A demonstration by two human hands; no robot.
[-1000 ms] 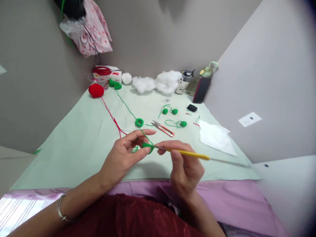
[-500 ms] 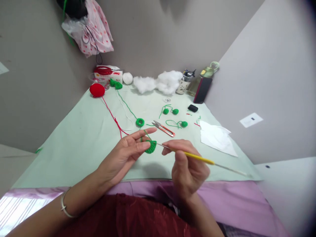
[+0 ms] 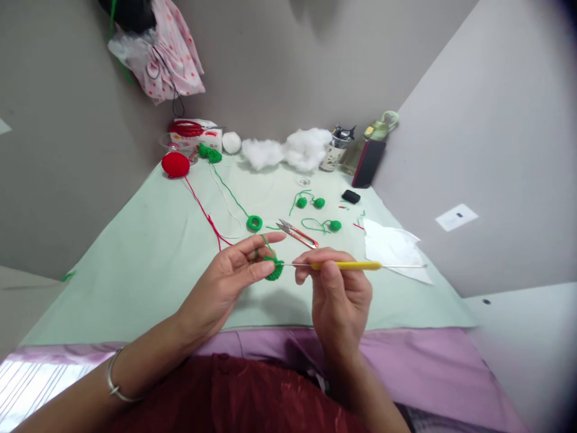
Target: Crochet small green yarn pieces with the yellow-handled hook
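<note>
My left hand [image 3: 237,270] pinches a small green crochet piece [image 3: 274,270] between thumb and fingers, and green yarn runs up over its stretched index finger. In my right hand [image 3: 338,288] is a crochet hook [image 3: 356,265] with a yellow handle, held nearly level. The hook's thin metal tip meets the right edge of the green piece; whether it sits inside a stitch is too small to tell. Just beyond the left fingers lies a green ring of yarn [image 3: 255,223]. Thread snips [image 3: 297,233] with orange handles rest behind the hands.
Small green crocheted balls [image 3: 334,225] with yarn tails lie past the snips. White paper [image 3: 392,249] is at the right. Along the back stand red yarn [image 3: 175,165], white stuffing [image 3: 307,149], a pen cup [image 3: 334,151], a bottle [image 3: 376,132] and a phone [image 3: 368,164].
My right hand has turned the hook from a downward slant to nearly level and shifted slightly left. The green piece has tilted a little in my left hand, which otherwise stays put.
</note>
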